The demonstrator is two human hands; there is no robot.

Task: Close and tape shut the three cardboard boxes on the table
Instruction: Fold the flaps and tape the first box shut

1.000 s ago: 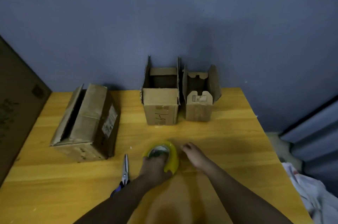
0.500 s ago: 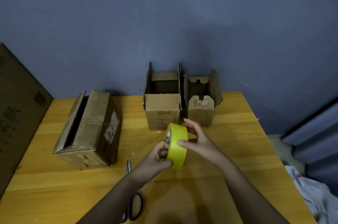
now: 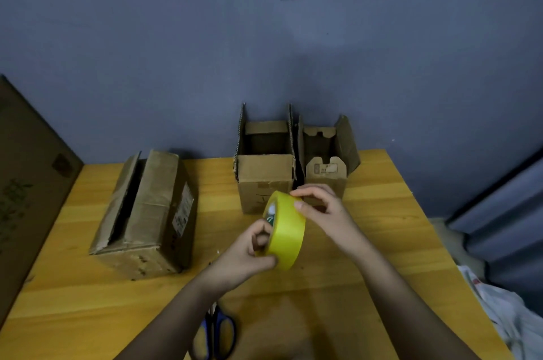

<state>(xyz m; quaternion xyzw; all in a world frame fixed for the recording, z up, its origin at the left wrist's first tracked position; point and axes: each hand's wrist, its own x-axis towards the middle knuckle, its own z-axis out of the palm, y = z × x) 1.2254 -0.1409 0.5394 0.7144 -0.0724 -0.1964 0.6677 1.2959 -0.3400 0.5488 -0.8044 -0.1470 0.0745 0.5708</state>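
Note:
A yellow tape roll (image 3: 286,234) stands on edge in the air above the wooden table (image 3: 367,212). My left hand (image 3: 249,251) grips its lower left rim with curled fingers. My right hand (image 3: 323,209) pinches the roll's top edge between thumb and fingertips. A large cardboard box (image 3: 147,212) lies at the left with its flaps nearly together, a dark gap between them. The middle box (image 3: 264,174) and the small right box (image 3: 326,160) stand side by side at the back with flaps up.
Blue-handled scissors (image 3: 216,330) lie on the table under my left forearm. A big flat cardboard sheet (image 3: 26,183) leans at the left edge. White cloth (image 3: 505,309) lies off the table's right side. A grey wall rises behind.
The tape roll was lifted off the table and turned upright. Both hands rose with it, and my right hand moved onto its top edge. The view shifted so the scissors sit lower in frame.

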